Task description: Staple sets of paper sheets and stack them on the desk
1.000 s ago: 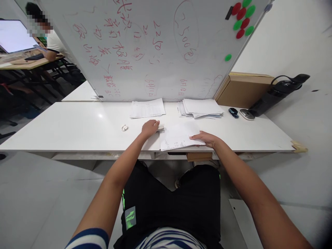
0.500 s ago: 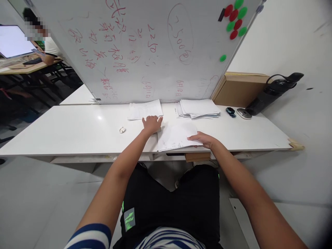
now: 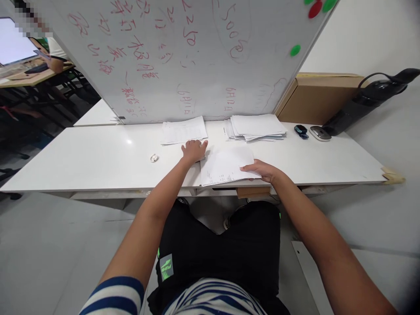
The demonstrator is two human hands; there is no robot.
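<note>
Printed sheets of white paper (image 3: pixel 226 164) lie at the desk's front edge, their near edge reaching over it. My right hand (image 3: pixel 262 169) grips their right side, thumb on top and fingers beneath. At their left edge my left hand (image 3: pixel 193 151) is curled down over a small grey-edged thing, mostly hidden under the palm; its kind cannot be made out. Just behind that hand is a thin pile of printed sheets (image 3: pixel 183 130). A thicker, uneven paper stack (image 3: pixel 259 127) lies behind the held sheets, to the right.
A whiteboard (image 3: pixel 210 65) with red writing stands along the back of the white desk (image 3: pixel 105 166). To the right are a cardboard box (image 3: pixel 324 98), a black bottle (image 3: pixel 364 103), a mouse (image 3: pixel 320 133) and a small dark item (image 3: pixel 301 131). A white ring-shaped object (image 3: pixel 154 158) lies left.
The camera view has shifted, so the desk and board appear higher in the picture. Both hands keep nearly the same places on the sheets and the small thing.
</note>
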